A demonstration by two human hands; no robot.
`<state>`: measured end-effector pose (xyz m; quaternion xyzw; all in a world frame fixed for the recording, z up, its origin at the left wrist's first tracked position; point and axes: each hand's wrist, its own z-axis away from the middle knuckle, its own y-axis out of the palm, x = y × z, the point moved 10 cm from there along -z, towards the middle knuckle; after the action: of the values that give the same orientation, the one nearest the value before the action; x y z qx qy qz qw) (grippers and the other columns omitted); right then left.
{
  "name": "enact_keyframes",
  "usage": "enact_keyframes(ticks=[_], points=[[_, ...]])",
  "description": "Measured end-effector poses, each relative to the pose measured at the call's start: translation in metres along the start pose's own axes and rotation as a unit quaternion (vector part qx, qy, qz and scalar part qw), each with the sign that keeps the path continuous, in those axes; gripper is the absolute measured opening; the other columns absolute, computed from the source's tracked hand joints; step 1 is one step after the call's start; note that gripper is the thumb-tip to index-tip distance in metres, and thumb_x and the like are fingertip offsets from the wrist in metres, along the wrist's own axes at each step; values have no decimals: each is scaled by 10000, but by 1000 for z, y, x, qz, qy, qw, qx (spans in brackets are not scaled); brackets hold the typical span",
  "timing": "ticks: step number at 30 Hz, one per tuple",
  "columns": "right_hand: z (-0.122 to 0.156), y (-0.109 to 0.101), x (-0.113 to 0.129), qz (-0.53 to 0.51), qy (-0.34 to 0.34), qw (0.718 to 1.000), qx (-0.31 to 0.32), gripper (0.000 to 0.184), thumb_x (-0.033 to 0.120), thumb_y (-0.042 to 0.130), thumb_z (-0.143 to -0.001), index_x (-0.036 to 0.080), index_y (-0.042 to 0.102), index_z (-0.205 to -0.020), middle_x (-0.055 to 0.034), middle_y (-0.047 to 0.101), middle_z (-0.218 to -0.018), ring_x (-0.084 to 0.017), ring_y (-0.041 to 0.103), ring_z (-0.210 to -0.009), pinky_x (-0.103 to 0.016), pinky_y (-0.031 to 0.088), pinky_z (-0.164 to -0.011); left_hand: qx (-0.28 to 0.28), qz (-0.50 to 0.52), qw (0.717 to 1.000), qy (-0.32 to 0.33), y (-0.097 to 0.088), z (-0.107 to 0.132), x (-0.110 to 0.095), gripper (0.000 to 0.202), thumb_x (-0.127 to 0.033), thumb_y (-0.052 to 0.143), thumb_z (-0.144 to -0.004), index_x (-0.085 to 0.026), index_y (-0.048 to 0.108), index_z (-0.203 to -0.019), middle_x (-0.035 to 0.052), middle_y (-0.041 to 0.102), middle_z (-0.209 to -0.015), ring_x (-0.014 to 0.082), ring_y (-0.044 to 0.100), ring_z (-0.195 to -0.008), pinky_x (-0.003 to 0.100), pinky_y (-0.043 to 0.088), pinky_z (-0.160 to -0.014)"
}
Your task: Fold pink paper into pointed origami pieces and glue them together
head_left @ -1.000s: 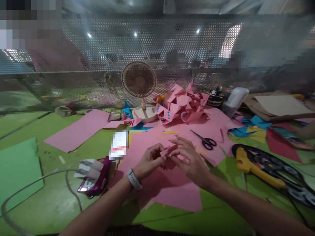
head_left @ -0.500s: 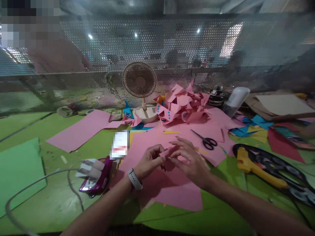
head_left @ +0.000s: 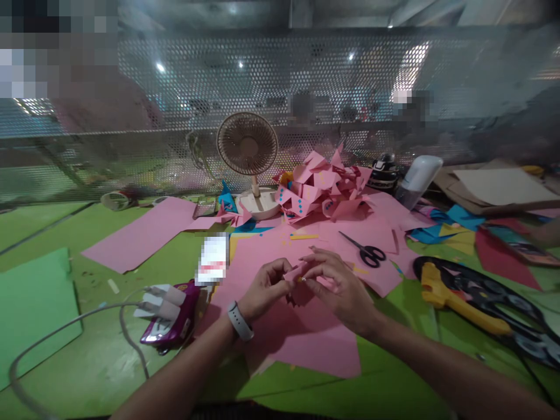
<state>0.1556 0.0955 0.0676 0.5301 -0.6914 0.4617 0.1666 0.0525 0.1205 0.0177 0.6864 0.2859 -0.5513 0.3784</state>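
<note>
While my left hand pinches the small pink paper, probably for steadiness, my right hand touches it; its grip I cannot tell.
Paper is above the pink sheet; scissors lie rightward, perhaps for easy reach.

No readable lettering anywhere.
The white oblong is pixelated over, leaving only a red band; marks on the purple case and the pale band on the black jar are too small or blurred to read.
</note>
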Motion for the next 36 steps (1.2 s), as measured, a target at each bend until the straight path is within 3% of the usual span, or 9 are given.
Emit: enact_keyframes(ticks=[9,22,36], points=[[-1,1,-8,-7,46,999,5,43,244,601,-807,235,643,-798,-49,557,-1165,-205,393,-1202,-412,315,-1009,-5,-23,1000,3,7,0,-5,237,-285,657,-741,-149,466,-707,2,598,-573,108,565,-495,213,446,-493],[-3,2,2,15,14,1000,21,48,210,606,-801,228,648,-814,-45,596,-1086,-199,435,-1169,-389,356,-985,12,-18,1000,14,10,0,-6,207,-215,651,-729,-150,456,-701,-16,581,-560,91,543,-484,205,456,-487],[-2,4,4,6,11,1000,21,87,248,577,-823,238,663,-821,-51,614,-1032,-211,486,-1118,-426,376,-966,-25,-45,999,-4,3,2,-1,286,-337,664,-731,-148,459,-664,-28,538,-529,90,533,-441,201,432,-448]])
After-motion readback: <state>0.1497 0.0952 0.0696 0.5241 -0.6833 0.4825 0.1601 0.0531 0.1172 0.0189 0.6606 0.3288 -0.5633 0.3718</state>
